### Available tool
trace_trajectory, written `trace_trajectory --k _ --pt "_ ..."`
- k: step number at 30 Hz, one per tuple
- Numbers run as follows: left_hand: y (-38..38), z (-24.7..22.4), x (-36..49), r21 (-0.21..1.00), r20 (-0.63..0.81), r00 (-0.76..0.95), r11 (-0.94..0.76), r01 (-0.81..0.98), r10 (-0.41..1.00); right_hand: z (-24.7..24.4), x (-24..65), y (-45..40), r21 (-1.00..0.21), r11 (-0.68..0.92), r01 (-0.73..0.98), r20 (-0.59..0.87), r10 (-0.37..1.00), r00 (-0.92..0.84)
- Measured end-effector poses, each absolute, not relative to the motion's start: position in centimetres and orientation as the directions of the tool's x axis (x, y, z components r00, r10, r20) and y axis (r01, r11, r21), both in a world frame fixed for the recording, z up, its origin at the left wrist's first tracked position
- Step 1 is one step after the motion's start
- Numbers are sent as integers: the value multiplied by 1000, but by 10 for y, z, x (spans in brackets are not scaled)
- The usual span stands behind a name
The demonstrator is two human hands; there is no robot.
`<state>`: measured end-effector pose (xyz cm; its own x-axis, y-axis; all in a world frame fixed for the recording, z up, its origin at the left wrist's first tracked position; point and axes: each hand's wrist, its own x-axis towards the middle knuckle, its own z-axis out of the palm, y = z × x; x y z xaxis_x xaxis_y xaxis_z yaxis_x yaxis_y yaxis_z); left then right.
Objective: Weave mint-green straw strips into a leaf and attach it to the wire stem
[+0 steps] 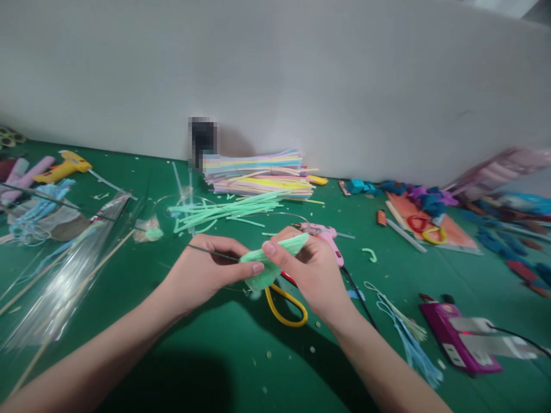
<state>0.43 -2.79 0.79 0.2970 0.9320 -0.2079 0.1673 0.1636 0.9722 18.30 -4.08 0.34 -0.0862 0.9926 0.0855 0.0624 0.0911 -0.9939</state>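
Between my hands is a mint-green pipe-cleaner leaf (266, 274), its tip toward the upper right. A thin dark stem (202, 250) runs out from its left end across my left hand (210, 265). That hand is closed, thumb and fingers pinching the leaf's left end by the stem. My right hand (307, 261) pinches the leaf's upper right part, thumb on the near face. Under the hands lie scissors with yellow handles (287, 317), their blades hidden. A pink glue gun (325, 236) rests just behind my right hand.
Green pipe cleaners (228, 212) lie in front of a multicoloured bundle (260, 172) by the wall. On the left are a yellow glue gun (69, 166) and clear plastic sleeves (73, 275). At right sit a purple power strip (458, 338), blue strings (408, 338) and an orange sheet (451, 238).
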Motion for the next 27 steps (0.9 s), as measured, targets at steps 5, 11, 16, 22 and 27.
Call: trace_trajectory --k 5,11,16,22,27 --pt "-28 12 1 971 -202 290 153 182 935 6 186 -41 -991 78 107 65 991 -117" --pt "-25 14 -4 968 -201 326 135 213 924 9 189 -38 -995 37 98 11 968 -252" --pt "-23 14 -3 984 -67 310 11 178 949 6 183 -39 -997 -16 74 -25 992 -127" --pt "-32 9 7 989 42 220 -10 -144 975 3 180 -45 -940 314 134 320 947 28" --pt "-46 6 17 918 13 179 59 -391 984 -2 190 -53 -508 712 485 800 598 -40"
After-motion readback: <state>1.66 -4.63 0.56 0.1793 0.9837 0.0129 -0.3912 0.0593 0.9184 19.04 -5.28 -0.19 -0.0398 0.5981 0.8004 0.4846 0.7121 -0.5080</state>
